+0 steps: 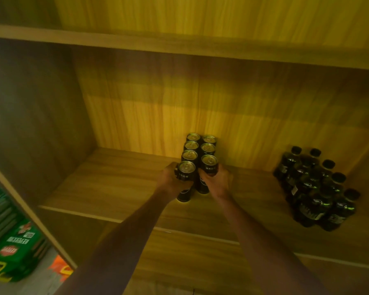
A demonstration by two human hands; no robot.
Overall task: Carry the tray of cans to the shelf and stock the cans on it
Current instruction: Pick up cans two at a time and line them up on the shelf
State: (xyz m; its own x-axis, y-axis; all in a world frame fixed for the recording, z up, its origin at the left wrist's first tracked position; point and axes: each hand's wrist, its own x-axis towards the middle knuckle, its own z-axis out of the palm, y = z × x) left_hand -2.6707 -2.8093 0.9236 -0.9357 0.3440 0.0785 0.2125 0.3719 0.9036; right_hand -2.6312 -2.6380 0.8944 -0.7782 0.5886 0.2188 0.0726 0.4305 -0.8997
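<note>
Several black cans with silver tops [197, 146] stand in two rows on the wooden shelf [119, 184], running back toward its rear wall. My left hand [170, 182] grips the front can of the left row [185, 172]. My right hand [218, 180] grips the front can of the right row [209, 166]. Both held cans sit a little higher than the rows behind them, with further black cans [184, 193] showing below my hands. No tray is in view.
A cluster of dark bottles with black caps [315, 190] stands on the same shelf at the right. A shelf board [179, 45] spans overhead. Green printed cartons [11, 248] are stacked on the floor at the lower left, beyond the shelf's side panel.
</note>
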